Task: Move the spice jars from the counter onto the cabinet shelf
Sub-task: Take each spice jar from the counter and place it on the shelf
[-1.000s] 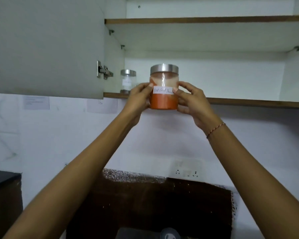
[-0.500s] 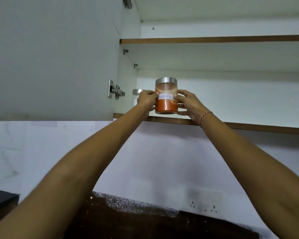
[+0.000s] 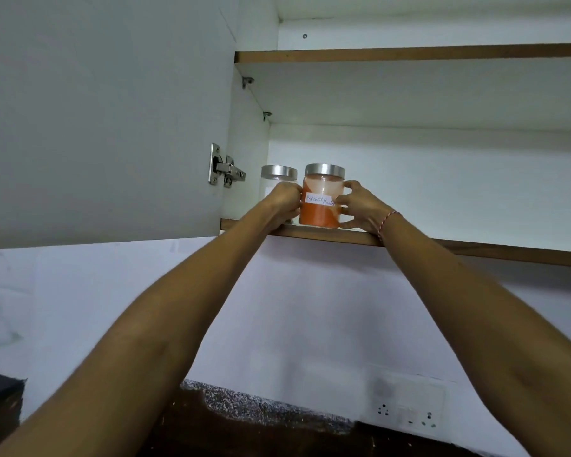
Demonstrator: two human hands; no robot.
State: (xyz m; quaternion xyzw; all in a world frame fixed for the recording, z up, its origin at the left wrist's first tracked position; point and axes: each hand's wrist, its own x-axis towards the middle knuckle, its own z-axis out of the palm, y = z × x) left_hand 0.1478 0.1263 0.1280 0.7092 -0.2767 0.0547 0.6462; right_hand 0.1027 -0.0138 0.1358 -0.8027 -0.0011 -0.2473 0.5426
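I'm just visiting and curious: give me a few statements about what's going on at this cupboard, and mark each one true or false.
1. Both hands hold the orange spice jar, the left hand on one side and the right hand on the other. True.
2. The jar's lid is off. False: a silver lid sits on it.
3. A second jar stands on the lower shelf, to the left of the orange one. True.
4. The cabinet door is closed. False: it is swung open at the left.
5. The upper shelf is full of jars. False: none show there.
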